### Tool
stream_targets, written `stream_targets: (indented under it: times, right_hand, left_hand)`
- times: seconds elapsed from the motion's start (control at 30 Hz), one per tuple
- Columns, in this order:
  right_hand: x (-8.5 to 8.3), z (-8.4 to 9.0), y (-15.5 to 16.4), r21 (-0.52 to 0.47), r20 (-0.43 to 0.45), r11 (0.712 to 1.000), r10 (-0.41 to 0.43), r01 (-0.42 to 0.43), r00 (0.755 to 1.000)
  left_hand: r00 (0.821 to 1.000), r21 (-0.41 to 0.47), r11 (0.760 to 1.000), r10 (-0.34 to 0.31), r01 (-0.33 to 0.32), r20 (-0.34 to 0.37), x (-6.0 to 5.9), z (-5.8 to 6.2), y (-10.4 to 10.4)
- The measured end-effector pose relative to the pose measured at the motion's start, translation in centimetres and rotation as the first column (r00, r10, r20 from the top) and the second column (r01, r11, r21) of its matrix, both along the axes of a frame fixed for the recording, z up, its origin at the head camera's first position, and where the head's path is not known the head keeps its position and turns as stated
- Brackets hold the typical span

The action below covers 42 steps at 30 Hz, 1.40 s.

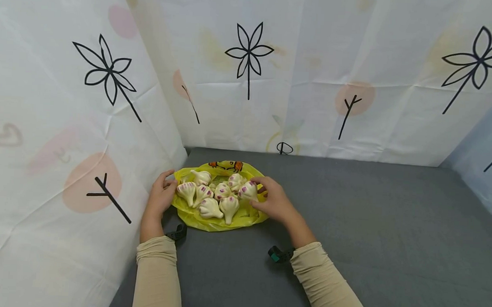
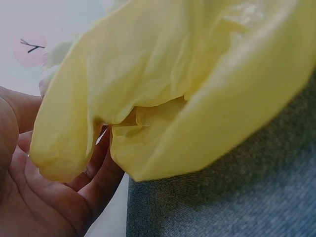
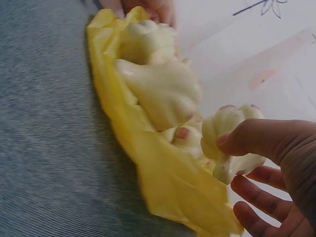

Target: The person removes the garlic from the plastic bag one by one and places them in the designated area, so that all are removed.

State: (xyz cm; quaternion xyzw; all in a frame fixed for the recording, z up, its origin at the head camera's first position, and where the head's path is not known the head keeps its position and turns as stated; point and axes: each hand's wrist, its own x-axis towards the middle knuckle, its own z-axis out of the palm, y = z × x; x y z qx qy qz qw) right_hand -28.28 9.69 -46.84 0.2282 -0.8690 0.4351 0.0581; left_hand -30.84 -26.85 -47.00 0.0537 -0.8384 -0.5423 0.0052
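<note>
A yellow plastic bag [image 1: 243, 220] lies spread on the grey table with several white, purple-streaked garlic bulbs [image 1: 210, 208] on it. My left hand [image 1: 162, 198] grips the bag's left edge; up close, the yellow plastic [image 2: 197, 133] hides part of the thumb and fingers. At the bag's right side, my right hand [image 1: 278, 201] pinches one garlic bulb [image 1: 248, 190] between thumb and fingers. The right wrist view shows this held bulb [image 3: 224, 123] beside the others, its stem pointing down, with the thumb [image 3: 247, 138] across its near face. Other bulbs [image 3: 163, 91] rest heaped within the bag's folded rim.
Grey cloth covers the table [image 1: 370, 223], which stretches to the right and toward me. White printed fabric walls [image 1: 305, 110] stand behind and at both sides, the left one [image 1: 69, 237] close to my left arm. A dark band [image 1: 280, 254] sits on each wrist.
</note>
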Motion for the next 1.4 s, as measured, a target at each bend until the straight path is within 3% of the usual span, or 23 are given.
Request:
stream_targets:
  times: [0.4,0.8,1.1,1.4]
  right_hand:
    - [-0.1,1.9,3.1,-0.085,0.003,0.993,-0.086,0.086,0.996]
    - [-0.5,0.9,6.6,-0.058,-0.041,0.988,-0.147,0.144,0.988]
    - [-0.3,-0.2,12.5,0.032,-0.056,0.975,-0.216,0.218,0.975]
    - [-0.1,0.2,17.8,0.03,-0.072,0.943,-0.329,0.331,0.942]
  left_hand:
    - [1.0,-0.019,1.0,0.009,-0.009,-0.003,-0.2,-0.4,0.0]
    - [1.0,-0.015,1.0,0.01,-0.01,0.001,-0.1,-0.7,0.1]
    - [1.0,-0.004,1.0,-0.004,0.004,0.002,-0.6,-0.7,0.8]
    - [1.0,-0.035,0.999,-0.004,0.004,0.005,-0.8,-1.0,0.7]
